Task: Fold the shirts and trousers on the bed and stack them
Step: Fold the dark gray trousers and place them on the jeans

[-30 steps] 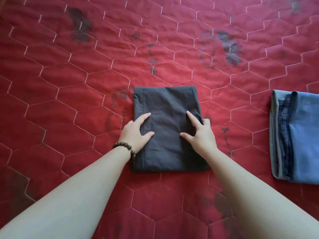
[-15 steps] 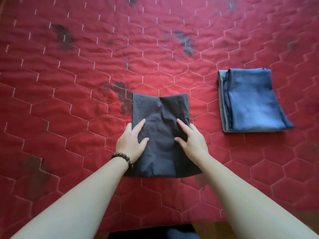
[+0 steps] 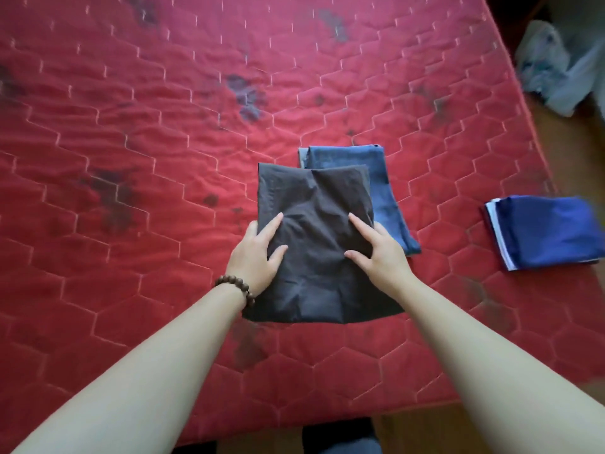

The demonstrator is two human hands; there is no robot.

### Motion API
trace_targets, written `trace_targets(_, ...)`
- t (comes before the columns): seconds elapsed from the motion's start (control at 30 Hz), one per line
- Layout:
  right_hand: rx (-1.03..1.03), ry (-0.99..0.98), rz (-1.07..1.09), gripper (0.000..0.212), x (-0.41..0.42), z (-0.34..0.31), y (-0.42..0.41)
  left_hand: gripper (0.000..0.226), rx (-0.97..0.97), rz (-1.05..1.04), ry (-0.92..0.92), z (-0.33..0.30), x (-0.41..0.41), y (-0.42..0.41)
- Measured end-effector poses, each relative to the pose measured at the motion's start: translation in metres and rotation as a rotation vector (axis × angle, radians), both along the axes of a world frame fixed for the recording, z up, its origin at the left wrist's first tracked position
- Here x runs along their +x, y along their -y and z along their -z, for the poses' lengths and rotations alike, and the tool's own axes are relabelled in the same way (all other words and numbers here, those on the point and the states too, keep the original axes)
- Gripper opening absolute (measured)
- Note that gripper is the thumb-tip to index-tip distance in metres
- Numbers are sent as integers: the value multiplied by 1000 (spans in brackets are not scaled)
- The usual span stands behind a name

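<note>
No readable labels anywhere. Left hand (image 3: 257, 255) and right hand (image 3: 376, 253) grip the folded dark grey garment (image 3: 314, 247) — thumbs on top, fingers tucked beneath — hiding much of the folded jeans (image 3: 383, 191); the blue stack (image 3: 550, 232) is blurred.

Folded dark grey garment (image 3: 314, 244) overlaps folded blue jeans (image 3: 383, 191) — folded royal-blue garment (image 3: 550, 231) lies apart, right.
</note>
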State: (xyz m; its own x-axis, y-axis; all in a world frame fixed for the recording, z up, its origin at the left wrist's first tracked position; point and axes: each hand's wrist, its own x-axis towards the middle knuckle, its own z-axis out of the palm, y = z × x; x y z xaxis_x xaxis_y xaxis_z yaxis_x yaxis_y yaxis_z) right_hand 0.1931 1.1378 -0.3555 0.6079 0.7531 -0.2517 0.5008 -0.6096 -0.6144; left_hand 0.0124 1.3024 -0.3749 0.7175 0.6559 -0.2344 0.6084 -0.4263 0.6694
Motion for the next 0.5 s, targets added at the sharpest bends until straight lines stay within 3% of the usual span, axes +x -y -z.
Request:
trace_targets(0.2,-75,21,-73,73,111,20,32,62,-13,-18,16,19,95,41)
trace_targets(0.4,-5,3,-80,73,157,54,12,62,52,-52,-6,44,144,20)
trace_targets(0.5,-5,-41,-79,74,174,78,1,69,-27,-79,-28,69,159,6)
